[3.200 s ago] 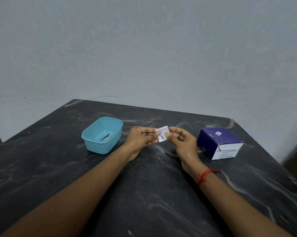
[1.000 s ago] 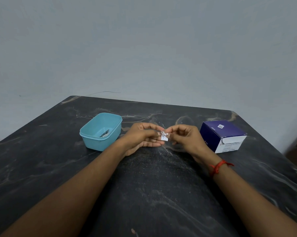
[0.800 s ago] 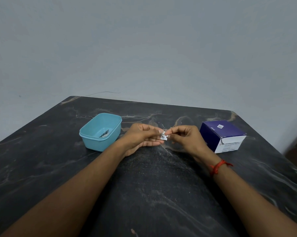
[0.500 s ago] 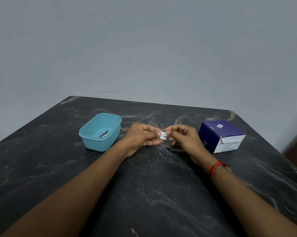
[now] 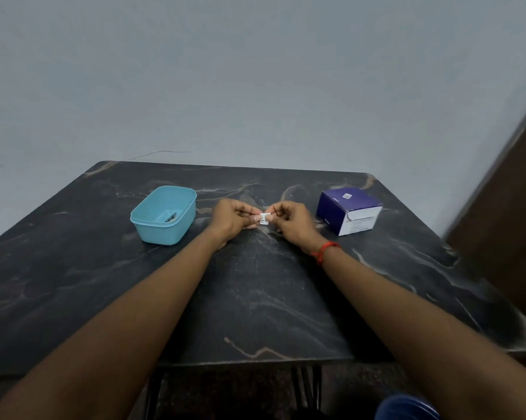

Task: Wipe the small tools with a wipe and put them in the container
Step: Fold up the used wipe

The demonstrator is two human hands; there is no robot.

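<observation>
Head view, looking down over a dark marbled table (image 5: 255,298) set against a plain grey wall (image 5: 255,71). We see 2 bare forearms reaching forward to the middle of the table, with the hands meeting just above its surface.

Left hand (image 5: 231,221): fingers curled, thumb and fingertips pinching the left edge of a small white wipe packet (image 5: 264,219). Right hand (image 5: 292,222): likewise curled, pinching the packet's right edge. The packet sits between the 2 hands, drawn in at its middle. Its faint print is too small to read. We cannot tell whether it is torn open.

Light blue container (image 5: 161,234): rectangular, plastic, open-topped, standing on the table left of the left hand, near it but apart. 1 small metallic tool (image 5: 170,218) lies on its floor toward the right wall. It is too small for us to tell what kind it is.

Dark blue box (image 5: 346,204): cardboard, white printed front face, small white label on top. It stands right of the right hand, near it but not touching.

A red thread (image 5: 325,252) is tied round the right wrist. A dark brown panel (image 5: 504,222) edges the right side of the view.
</observation>
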